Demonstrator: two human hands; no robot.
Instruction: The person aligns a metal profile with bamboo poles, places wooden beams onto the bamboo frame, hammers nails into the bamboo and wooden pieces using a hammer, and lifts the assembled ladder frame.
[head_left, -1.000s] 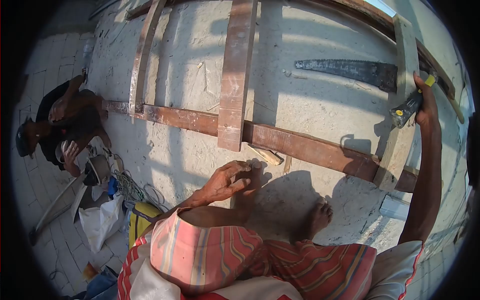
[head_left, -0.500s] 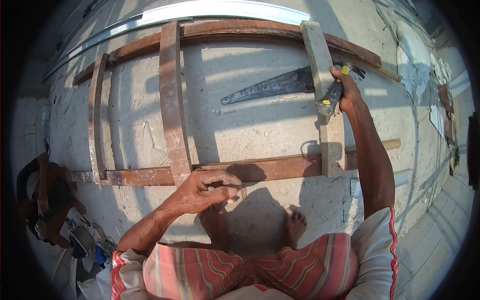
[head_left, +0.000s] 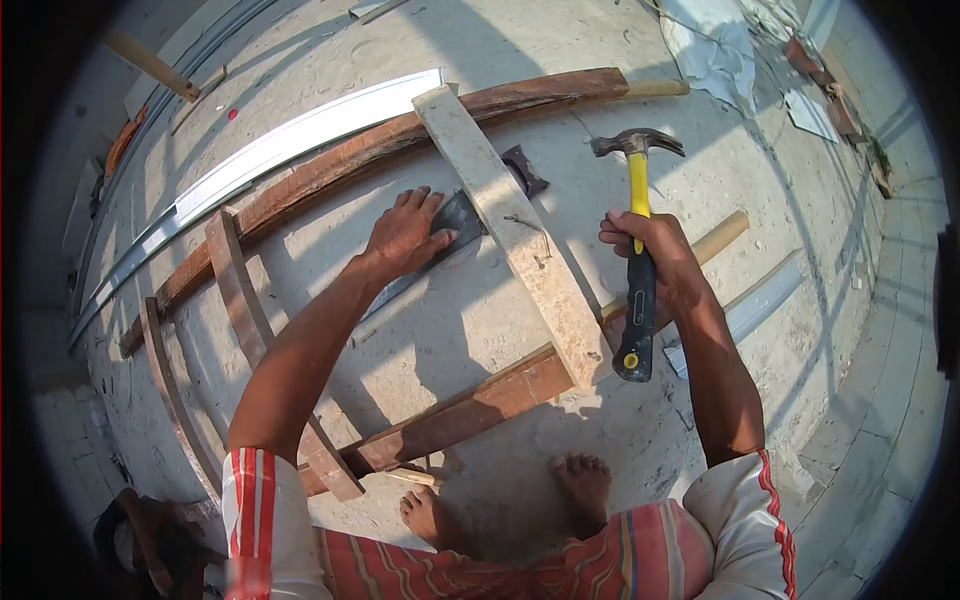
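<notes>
My right hand [head_left: 655, 250] is wrapped round the black and yellow handle of a claw hammer [head_left: 638, 185], its metal head pointing away from me. Above the saw blade [head_left: 450, 232], my left hand [head_left: 408, 235] reaches out with its fingers spread; whether it touches the blade is hard to tell. The saw lies on the floor, passing under a pale wooden crosspiece [head_left: 515, 230], and its handle [head_left: 525, 170] shows on the far side. Bent nails [head_left: 530, 224] stick up from that crosspiece, which rests across two reddish-brown beams.
The far beam [head_left: 290, 195] and near beam [head_left: 470, 408] carry two more brown crosspieces [head_left: 238, 285] at the left. White metal strips [head_left: 310, 135] lie beyond. A round pole [head_left: 720, 237] is at the right. Another person [head_left: 150, 545] crouches at the lower left.
My left hand has moved from near my knees out over the saw, its fingers spreading. The hammer has turned from lying along the crosspiece to pointing head-forward, right of it. The view has shifted.
</notes>
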